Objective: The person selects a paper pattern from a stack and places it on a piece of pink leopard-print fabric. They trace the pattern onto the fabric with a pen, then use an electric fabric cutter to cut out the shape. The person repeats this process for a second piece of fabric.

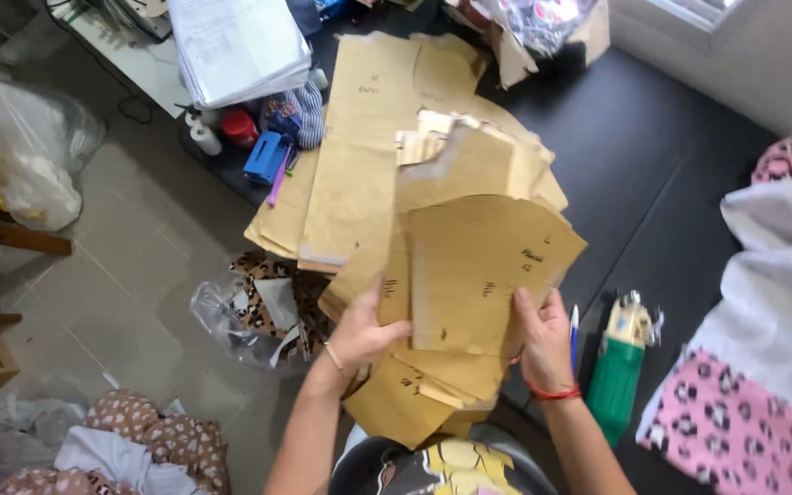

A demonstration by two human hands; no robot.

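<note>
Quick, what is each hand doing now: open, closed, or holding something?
Left hand: closed on the stack of brown paper pattern pieces, thumb on top.
Right hand: gripping the same stack at its right edge.

Bright daylight from upper right; soft shadows; slight blur; wide-angle edge distortion.

The brown pattern pieces [488, 266] are matt paper with rough cut edges. The black table [653, 174] looks smooth and dull. The green cutter [618, 380] is shiny plastic. The pink spotted cloth [735, 422] looks soft. The clear bag [222, 316] is shiny plastic
</note>
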